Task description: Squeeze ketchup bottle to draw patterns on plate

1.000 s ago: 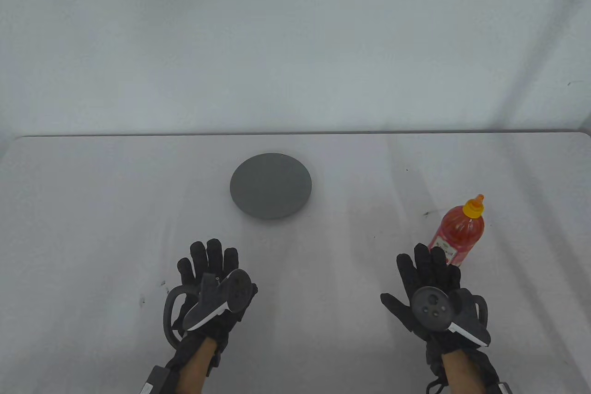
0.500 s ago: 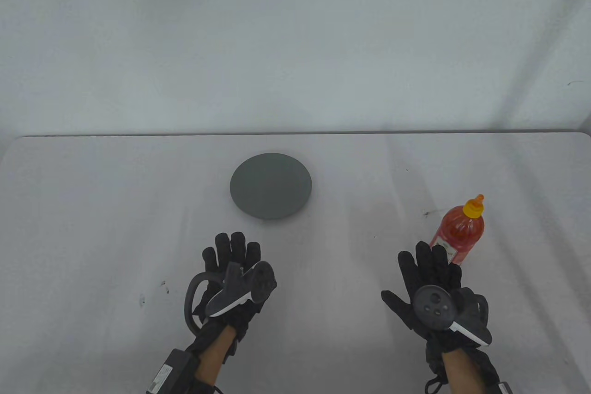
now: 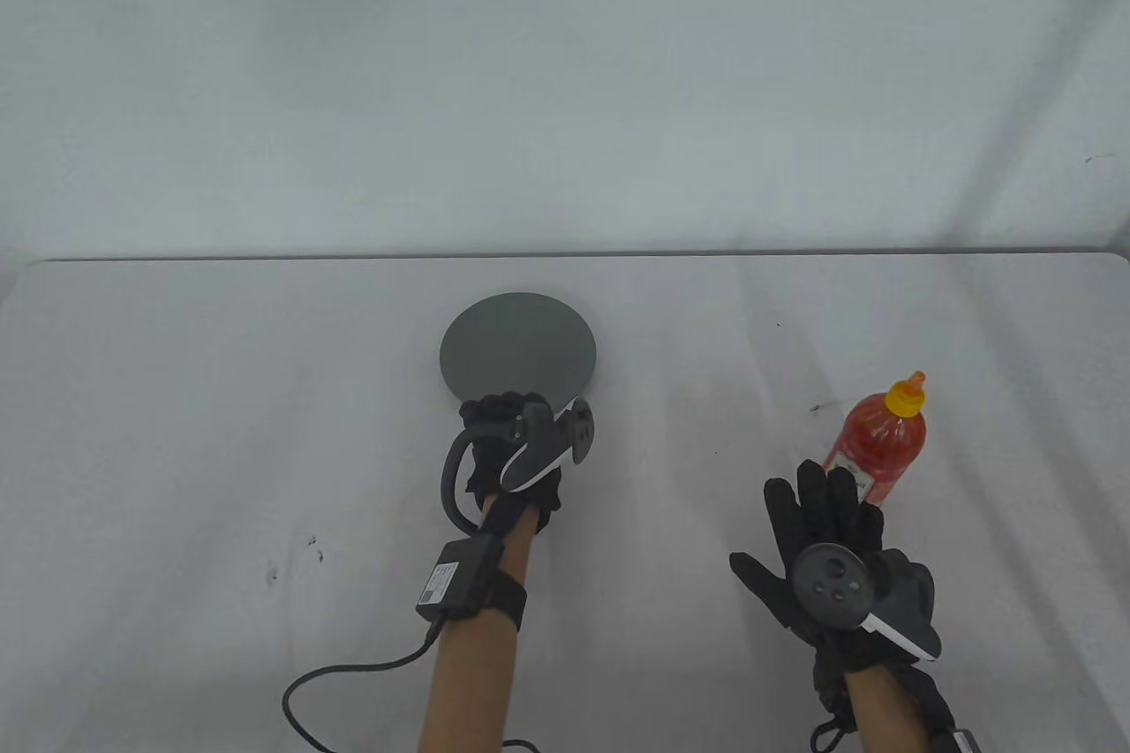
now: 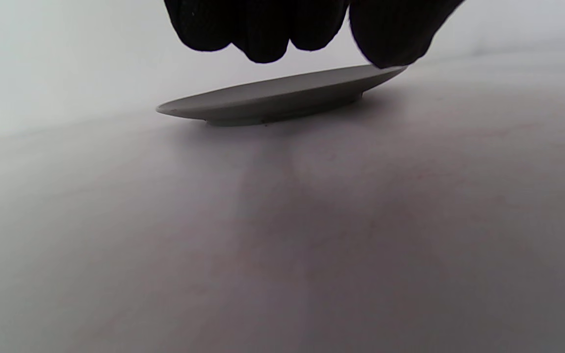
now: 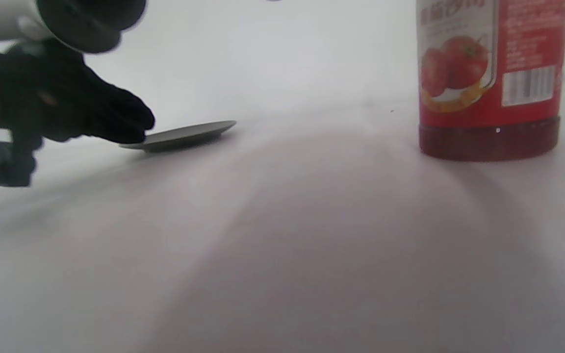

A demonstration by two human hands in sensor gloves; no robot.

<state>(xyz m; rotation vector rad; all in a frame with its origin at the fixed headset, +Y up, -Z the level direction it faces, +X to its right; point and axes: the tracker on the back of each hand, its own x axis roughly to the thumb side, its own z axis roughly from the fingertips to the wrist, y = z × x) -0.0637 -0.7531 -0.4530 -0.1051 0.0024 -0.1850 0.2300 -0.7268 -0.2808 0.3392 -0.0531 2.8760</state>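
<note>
The left hand (image 3: 516,444) is seen at the near rim of the grey plate (image 3: 518,342), mid-frame; its grip cannot be told. The right hand (image 3: 825,554) is spread flat below the upright ketchup bottle (image 3: 878,440), lower right.

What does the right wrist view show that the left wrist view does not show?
Only the right wrist view shows the ketchup bottle, standing upright with a tomato label, and the whole left hand from the side at the plate's edge. Only the left wrist view shows the left fingers from close above the plate's rim. Both show the grey plate lying on the white table.
</note>
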